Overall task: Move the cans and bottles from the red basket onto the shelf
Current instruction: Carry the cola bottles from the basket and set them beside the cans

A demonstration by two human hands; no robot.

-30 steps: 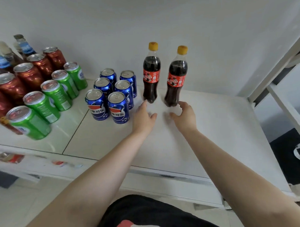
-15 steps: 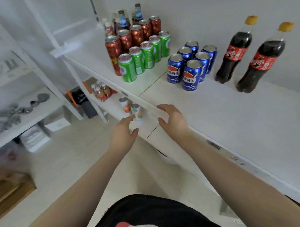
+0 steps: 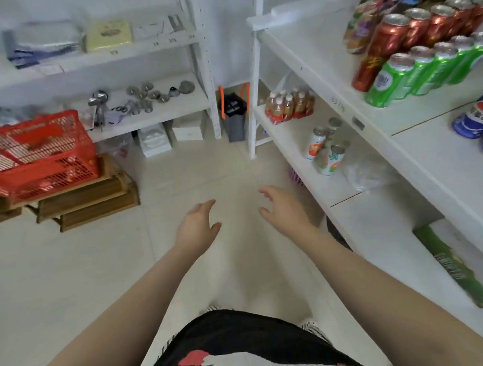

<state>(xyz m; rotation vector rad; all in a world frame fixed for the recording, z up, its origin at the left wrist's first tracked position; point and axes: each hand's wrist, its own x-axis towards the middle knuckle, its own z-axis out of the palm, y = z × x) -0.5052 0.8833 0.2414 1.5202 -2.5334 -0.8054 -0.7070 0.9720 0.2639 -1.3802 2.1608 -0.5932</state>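
Both my hands, left (image 3: 197, 227) and right (image 3: 283, 208), hang empty, fingers apart; basket (image 3: 42, 154) contents unclear—expect heavy, slick cans, held round the middle.

A blue can (image 3: 472, 121) at the right edge of the upper shelf (image 3: 439, 159) carries the red, white and blue Pepsi globe with white Chinese characters across it, too blurred to read. The nearest red can (image 3: 378, 53) has gold Chinese characters near its base, and the nearest green can (image 3: 388, 80) bears a white logo, both illegible. A green box (image 3: 454, 268) under the shelf shows pale lettering, and the shelf edges carry small handwritten numbers, all unreadable.
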